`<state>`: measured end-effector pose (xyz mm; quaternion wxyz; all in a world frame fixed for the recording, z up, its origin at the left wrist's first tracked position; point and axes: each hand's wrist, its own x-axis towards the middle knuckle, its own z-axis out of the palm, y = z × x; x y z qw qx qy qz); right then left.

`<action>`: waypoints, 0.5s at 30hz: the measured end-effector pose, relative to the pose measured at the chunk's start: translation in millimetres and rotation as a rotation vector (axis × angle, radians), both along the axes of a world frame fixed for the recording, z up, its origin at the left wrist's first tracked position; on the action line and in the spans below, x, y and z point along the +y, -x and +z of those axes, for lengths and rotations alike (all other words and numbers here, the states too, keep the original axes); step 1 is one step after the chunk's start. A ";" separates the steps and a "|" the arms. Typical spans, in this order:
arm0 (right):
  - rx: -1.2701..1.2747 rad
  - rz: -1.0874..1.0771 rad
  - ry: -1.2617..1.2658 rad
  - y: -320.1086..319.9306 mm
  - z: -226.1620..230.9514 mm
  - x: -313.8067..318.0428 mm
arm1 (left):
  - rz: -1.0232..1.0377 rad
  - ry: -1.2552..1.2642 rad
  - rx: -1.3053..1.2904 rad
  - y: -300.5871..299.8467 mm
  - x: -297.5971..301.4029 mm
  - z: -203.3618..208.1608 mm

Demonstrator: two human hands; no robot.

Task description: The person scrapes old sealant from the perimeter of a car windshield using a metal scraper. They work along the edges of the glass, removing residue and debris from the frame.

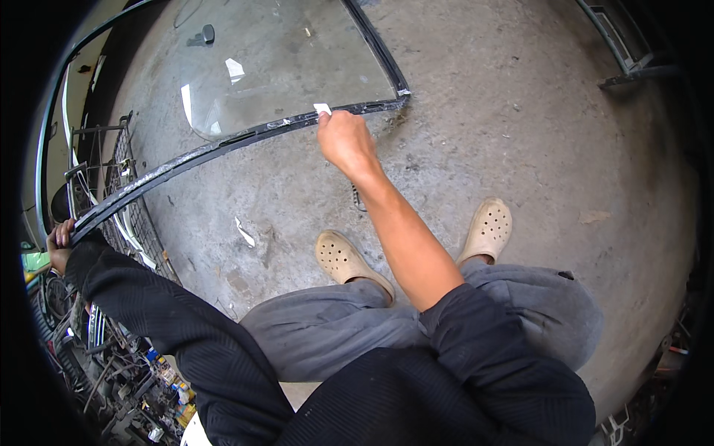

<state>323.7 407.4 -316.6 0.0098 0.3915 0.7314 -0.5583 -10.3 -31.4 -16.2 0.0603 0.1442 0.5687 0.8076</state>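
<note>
A large pane of clear glass with a dark rim is held up before me, apparently a vehicle window. Black strip material and whitish residue line the near edge of the rim. At the far left, my left hand is closed around the rim's corner. My right hand is a fist on the near edge, toward its right corner. A small white scrap sticks out between its thumb and fingers and touches the rim. Whether the scrap is paper, cloth or plastic does not show.
Wire racking stands at the left, with a heap of mechanical parts below it. A white scrap lies on the concrete floor. My beige clogs are planted below the pane. A dark metal frame is at the upper right.
</note>
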 end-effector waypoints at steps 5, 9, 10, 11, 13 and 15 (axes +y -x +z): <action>-0.039 0.015 -0.016 -0.1 10.2 5.7 | 0.165 0.033 0.061 -16.9 30.7 -15.5; -0.052 0.078 -0.047 1.5 10.7 5.1 | 0.023 -0.055 -0.106 -17.3 24.9 -12.3; -0.044 0.115 -0.070 2.3 13.5 2.5 | 0.026 -0.060 -0.104 -19.3 26.4 -13.9; -0.064 0.098 -0.042 3.4 9.4 4.5 | 0.029 -0.066 -0.102 -20.3 28.3 -15.2; -0.102 0.066 0.011 6.1 2.9 13.0 | 0.026 -0.076 -0.081 -15.2 23.5 -19.4; -0.081 0.083 0.001 12.0 6.7 3.9 | 0.062 -0.080 -0.028 -7.5 16.8 -20.0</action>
